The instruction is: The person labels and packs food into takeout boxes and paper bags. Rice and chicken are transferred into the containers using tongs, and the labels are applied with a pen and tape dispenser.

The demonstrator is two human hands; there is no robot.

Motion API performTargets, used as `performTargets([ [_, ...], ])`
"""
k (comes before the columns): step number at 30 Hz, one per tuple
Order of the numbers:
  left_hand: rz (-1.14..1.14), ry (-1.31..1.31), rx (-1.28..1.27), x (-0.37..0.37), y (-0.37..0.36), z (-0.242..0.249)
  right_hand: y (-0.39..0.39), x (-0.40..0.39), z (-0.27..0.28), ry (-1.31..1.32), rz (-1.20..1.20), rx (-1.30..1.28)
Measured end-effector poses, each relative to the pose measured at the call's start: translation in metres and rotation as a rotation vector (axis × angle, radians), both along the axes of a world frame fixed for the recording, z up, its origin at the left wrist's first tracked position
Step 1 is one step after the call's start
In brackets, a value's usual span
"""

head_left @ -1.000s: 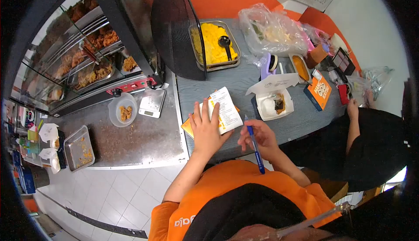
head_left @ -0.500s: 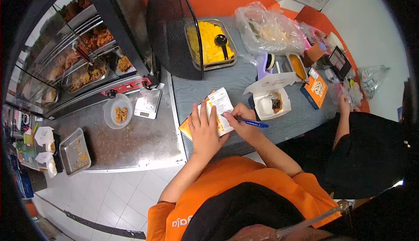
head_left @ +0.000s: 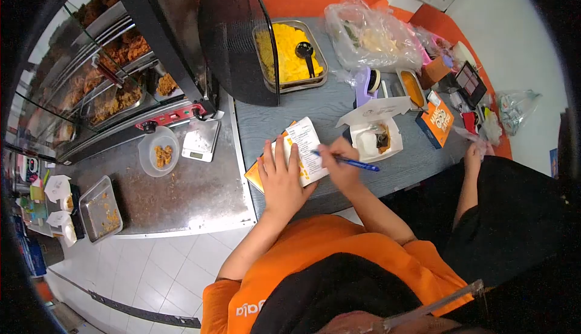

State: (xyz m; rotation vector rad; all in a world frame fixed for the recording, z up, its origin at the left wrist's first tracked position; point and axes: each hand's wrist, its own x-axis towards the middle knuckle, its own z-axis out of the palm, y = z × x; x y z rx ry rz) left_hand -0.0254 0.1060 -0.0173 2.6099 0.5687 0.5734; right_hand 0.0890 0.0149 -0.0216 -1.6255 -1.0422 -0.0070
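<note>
My left hand (head_left: 282, 176) lies flat with fingers spread over a white printed slip (head_left: 307, 146), holding it down on a box with orange and white sides (head_left: 255, 176) on the grey table. A blue pen (head_left: 357, 164) is pinched in my right hand (head_left: 340, 163), its tip close over the slip's right side. Just beyond that hand stands an opened white food carton (head_left: 365, 144) holding rice and a brown piece of food.
A metal tray of yellow food (head_left: 324, 80) with a black spoon (head_left: 307, 58) sits behind, beside a black mesh cover (head_left: 233, 43). A glass warming cabinet (head_left: 145, 92), scale (head_left: 201, 140) and plastic bowl (head_left: 143, 158) are left. At right, another person's hand (head_left: 473, 155) touches a plastic bag.
My right hand and the pen have shifted slightly right, the pen tip lifting off the middle of the slip. My left hand stays on it. The other person's hand has moved slightly down.
</note>
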Motion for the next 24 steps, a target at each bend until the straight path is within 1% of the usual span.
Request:
performTargets([
  [2, 0.002, 0.026, -0.008, 0.001, 0.001, -0.005, -0.010, 0.004, -0.003, 0.370, -0.189, 0.037],
  [3, 0.001, 0.026, -0.012, 0.000, 0.001, -0.005, -0.013, 0.007, -0.001, 0.329, -0.194, 0.008],
  [7, -0.005, 0.027, -0.003, 0.000, 0.001, -0.002, -0.017, 0.006, -0.003, 0.315, -0.184, -0.017],
  [9, -0.008, 0.034, -0.002, 0.000, 0.001, -0.002, -0.013, 0.004, -0.007, 0.213, -0.186, -0.038],
  [13, -0.010, 0.028, -0.003, 0.000, 0.001, -0.004, -0.006, 0.001, -0.003, 0.123, -0.200, -0.111],
  [15, -0.014, 0.030, -0.005, 0.000, 0.001, -0.004, -0.006, -0.001, 0.004, 0.021, -0.098, -0.101],
  [16, -0.012, 0.027, -0.010, 0.000, 0.001, -0.003, -0.007, 0.000, 0.003, 0.020, -0.099, -0.101],
  [18, -0.008, 0.023, -0.015, 0.000, 0.001, -0.003, -0.009, 0.004, -0.004, 0.036, -0.211, -0.085],
  [22, -0.005, 0.009, -0.020, 0.000, 0.001, -0.003, -0.011, 0.004, -0.005, 0.089, -0.228, -0.056],
  [24, -0.008, 0.011, -0.020, 0.000, 0.001, -0.004, -0.012, 0.004, -0.004, 0.002, -0.173, -0.081],
])
